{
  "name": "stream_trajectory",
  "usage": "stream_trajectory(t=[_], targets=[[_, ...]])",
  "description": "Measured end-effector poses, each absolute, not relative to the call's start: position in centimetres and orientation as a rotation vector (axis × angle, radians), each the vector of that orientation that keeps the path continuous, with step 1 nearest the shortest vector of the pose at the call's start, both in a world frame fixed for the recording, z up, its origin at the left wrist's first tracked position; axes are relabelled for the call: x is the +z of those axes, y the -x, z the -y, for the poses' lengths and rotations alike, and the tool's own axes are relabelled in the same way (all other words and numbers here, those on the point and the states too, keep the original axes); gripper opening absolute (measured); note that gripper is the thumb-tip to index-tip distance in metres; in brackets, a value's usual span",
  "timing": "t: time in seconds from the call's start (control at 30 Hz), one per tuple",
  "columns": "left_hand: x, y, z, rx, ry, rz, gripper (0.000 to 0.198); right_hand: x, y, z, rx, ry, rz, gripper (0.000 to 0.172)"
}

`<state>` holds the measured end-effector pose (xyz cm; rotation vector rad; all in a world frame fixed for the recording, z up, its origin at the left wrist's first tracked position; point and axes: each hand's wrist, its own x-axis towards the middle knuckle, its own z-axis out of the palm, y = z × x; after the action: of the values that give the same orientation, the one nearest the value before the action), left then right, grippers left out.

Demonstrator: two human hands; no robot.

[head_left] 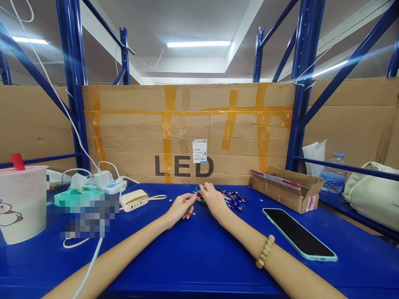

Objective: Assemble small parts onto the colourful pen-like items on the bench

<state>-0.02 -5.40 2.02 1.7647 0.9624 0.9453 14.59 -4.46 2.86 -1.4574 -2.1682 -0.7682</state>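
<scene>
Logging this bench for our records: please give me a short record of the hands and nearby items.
left hand: at a small green-and-red item, too small to identify
right hand: at the same item, beside a pile of blue pen-like parts
nearby: black smartphone, open cardboard box, cream power bank
surface: blue shelf

The counter point(199, 261) is smooth, glossy blue painted metal, and the shelf uprights point(307, 70) share that enamel sheen. Behind it stands a matt, rough corrugated cardboard sheet point(187, 124), patched with shiny amber packing tape point(170, 112). The phone point(299, 232) has a glossy black glass face in a pale blue plastic case (the smoothest thing here). The heap of small pieces point(232, 198) mixes shiny blue plastic with bright metal. The bracelet point(264, 251) has matt, wooden-looking beads, and the bag point(370, 195) is soft, pale green cloth.
</scene>
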Motion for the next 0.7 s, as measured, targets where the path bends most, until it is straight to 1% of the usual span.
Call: stream_trajectory(t=[0.07,0.17,0.27,0.4,0.53,0.57,0.7], targets=[[1.8,0.3,4.9,1.053,-1.786,-1.015,0.047,2.7,-14.9,4.1,-0.711,1.56,2.128,0.021],[1.5,0.8,4.3,1.189,-1.87,-1.079,0.036,2.5,-15.4,3.8,-0.67,1.666,2.08,0.022],[1.3,1.0,4.1,1.22,-1.899,-1.139,0.031,2.4,-15.8,4.0,-0.638,1.712,2.029,0.021],[1.2,1.0,4.1,1.197,-1.965,-1.12,0.029,2.5,-15.9,4.5,-0.471,1.615,1.962,0.022],[1.1,1.0,4.0,1.2,-2.086,-1.082,0.026,2.8,-15.4,5.0,-0.164,1.442,1.866,0.04],[1.1,0.9,4.0,1.195,-2.11,-1.076,0.026,2.8,-15.2,5.2,-0.117,1.407,1.857,0.041],[1.3,0.8,4.2,1.156,-2.178,-1.077,0.026,2.9,-14.5,5.5,-0.056,1.328,1.842,0.035]])
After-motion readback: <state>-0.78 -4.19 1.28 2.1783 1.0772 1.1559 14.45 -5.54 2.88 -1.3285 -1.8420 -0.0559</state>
